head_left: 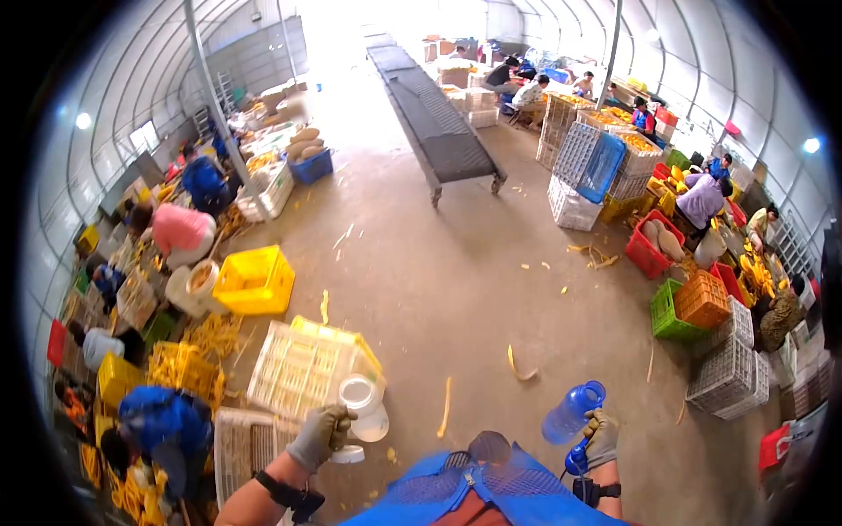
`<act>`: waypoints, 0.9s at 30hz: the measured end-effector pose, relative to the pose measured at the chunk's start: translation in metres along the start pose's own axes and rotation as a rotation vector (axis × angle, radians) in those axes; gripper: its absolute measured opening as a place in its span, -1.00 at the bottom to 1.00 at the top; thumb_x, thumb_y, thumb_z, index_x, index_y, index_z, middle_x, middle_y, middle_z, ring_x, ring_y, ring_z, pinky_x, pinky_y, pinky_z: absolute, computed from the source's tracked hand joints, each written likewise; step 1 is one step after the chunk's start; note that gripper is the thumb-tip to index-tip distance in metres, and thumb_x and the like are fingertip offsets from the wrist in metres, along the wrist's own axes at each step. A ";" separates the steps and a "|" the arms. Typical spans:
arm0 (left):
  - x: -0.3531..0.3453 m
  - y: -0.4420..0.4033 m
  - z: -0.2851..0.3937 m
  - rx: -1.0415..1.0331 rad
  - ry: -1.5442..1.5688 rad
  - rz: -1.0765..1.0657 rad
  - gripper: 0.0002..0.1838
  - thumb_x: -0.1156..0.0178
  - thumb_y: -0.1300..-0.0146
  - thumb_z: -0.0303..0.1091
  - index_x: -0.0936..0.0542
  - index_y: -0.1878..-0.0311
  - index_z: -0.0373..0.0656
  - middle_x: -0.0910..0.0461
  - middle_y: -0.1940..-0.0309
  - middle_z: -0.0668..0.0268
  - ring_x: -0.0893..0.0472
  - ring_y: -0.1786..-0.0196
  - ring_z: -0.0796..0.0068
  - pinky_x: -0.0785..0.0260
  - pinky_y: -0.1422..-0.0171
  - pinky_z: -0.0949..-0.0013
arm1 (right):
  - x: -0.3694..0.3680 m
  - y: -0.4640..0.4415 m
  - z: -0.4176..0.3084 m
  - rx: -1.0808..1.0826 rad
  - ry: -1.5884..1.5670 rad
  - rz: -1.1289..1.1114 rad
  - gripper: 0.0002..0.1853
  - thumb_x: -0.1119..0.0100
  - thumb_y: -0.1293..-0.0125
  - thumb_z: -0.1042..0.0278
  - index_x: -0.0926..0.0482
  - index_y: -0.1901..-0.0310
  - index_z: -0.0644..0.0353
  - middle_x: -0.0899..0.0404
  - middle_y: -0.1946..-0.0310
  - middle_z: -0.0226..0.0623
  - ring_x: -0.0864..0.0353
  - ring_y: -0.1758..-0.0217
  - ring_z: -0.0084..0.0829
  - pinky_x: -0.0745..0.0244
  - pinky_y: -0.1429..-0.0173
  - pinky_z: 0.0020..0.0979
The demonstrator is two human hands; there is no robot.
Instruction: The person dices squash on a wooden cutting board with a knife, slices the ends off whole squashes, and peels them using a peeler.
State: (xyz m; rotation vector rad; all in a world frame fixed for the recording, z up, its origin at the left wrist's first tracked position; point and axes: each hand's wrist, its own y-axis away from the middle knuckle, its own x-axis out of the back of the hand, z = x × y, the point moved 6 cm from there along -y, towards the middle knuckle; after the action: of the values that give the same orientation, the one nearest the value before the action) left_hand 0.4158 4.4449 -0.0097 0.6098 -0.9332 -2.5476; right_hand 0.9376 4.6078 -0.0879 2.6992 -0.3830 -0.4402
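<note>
Blue mesh vest nearest; we note left hand gripping a round, white-rimmed plastic jug, right hand a translucent blue plastic jug, each inward of its hand, apparently neck-held for control.

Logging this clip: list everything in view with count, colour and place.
Conveyor: one, dark grey, top centre
Bottle: one, blue, lower right
Cap: one, blue, below bottle
Jar: one, clear, bottom, centre-left
Lid: one, white, below jar
Yellow crates: several, yellow, mostly left
White crates: many, white, both sides
Red crates: several, red, mostly right
Green crates: several, green, both sides
Orange crate: one, orange, right
Blue crates: several, blue, towards back
Squash: several, tan, blue and red crates
Strips: many, yellow, floor
Posts: several, grey, towards back
People: many, mixed clothing, both sides
Jacket: one, blue, bottom centre
Wristbands: two, black, wrists
Left grip: one, grey glove, closed at jar
Right grip: one, grey glove, closed at bottle
</note>
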 end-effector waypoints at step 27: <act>0.069 -0.573 0.581 -0.065 0.240 0.196 -0.81 0.01 -0.34 -0.29 -0.51 0.35 -0.12 -0.31 0.67 0.60 -0.16 0.75 0.84 0.04 0.70 0.72 | -0.734 -0.574 -0.105 -0.110 0.165 -0.164 -0.83 -0.04 -0.27 0.41 -0.50 0.44 0.31 -0.07 0.74 -0.66 0.01 0.73 -0.75 0.09 0.64 -0.62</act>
State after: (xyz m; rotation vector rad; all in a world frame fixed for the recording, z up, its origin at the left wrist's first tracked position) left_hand -0.0410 5.1250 -0.0136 0.7461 -0.7819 -2.2632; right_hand 0.4202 5.3881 -0.0451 2.6447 -0.0883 -0.2721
